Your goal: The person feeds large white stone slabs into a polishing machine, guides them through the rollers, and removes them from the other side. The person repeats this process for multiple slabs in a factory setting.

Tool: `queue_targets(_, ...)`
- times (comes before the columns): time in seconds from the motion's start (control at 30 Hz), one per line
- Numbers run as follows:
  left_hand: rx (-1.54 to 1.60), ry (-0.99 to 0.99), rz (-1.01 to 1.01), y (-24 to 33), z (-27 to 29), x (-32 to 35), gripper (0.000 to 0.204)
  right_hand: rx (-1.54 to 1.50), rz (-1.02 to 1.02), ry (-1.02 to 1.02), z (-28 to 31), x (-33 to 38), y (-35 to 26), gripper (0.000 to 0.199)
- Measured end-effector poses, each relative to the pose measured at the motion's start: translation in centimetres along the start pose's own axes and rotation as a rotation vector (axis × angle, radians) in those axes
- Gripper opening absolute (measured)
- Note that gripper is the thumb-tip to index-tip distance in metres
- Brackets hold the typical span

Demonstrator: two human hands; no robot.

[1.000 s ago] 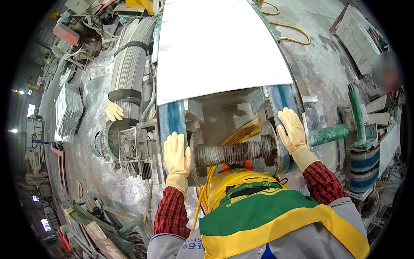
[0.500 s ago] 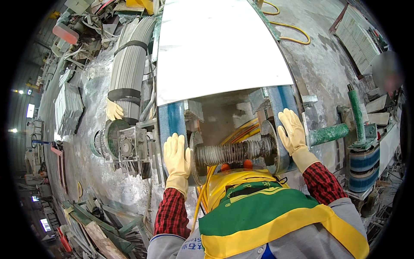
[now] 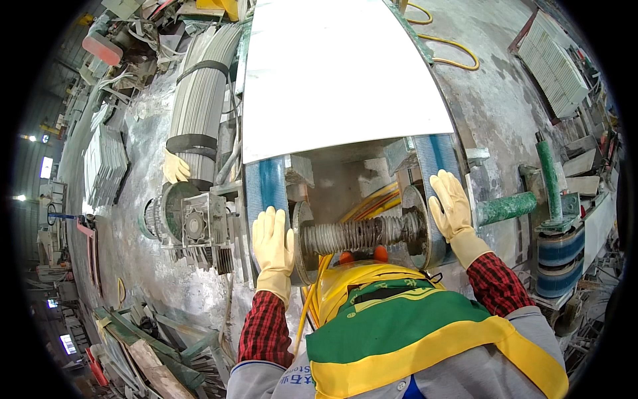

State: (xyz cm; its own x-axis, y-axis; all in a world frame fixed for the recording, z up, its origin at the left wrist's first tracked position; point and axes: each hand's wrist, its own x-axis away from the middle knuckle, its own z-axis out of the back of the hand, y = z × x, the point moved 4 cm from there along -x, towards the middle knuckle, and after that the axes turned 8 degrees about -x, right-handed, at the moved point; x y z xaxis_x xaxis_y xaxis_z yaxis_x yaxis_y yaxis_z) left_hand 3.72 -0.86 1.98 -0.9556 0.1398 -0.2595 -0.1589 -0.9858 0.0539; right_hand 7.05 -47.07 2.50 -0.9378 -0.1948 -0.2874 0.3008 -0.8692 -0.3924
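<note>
A large white slab (image 3: 339, 73) lies on two blue conveyor belts. My left hand (image 3: 272, 243), in a pale yellow rubber glove, rests flat with fingers apart on the left blue belt (image 3: 264, 186). My right hand (image 3: 452, 203), gloved the same, lies flat on the right blue belt (image 3: 435, 149). Between my hands runs a ribbed grey roller shaft (image 3: 359, 233) with a metal disc at each end. The slab's near edge is a little beyond my fingertips. Neither hand holds anything.
A grey motor and gearbox (image 3: 189, 226) sits left of the left belt. A bundle of grey slabs (image 3: 199, 106) stands beyond it, with a loose yellow glove (image 3: 175, 166) on it. Green posts (image 3: 548, 173) rise at the right. Yellow hoses (image 3: 452, 46) cross the wet floor.
</note>
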Motion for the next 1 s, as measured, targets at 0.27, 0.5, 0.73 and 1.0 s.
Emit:
queue_targets(0.27, 0.013, 0.002, -0.002, 0.0, 0.1, 0.3, 0.054, -0.005, -0.002, -0.001, 0.0, 0.3, 0.1, 0.054)
queue_targets(0.5, 0.03, 0.018, -0.002, 0.2, 0.3, 0.5, 0.053, 0.007, -0.015, -0.011, 0.1, 0.5, -0.2, 0.054)
queue_targets(0.73, 0.037, 0.029, 0.001, 0.2, 0.4, 0.7, 0.052, 0.014, 0.009, 0.002, 0.0, 0.8, -0.2, 0.053)
queue_targets(1.0, 0.019, 0.012, 0.01, 0.2, 0.3, 1.1, 0.052, 0.027, -0.006, -0.01, 0.3, 1.1, -0.6, 0.052)
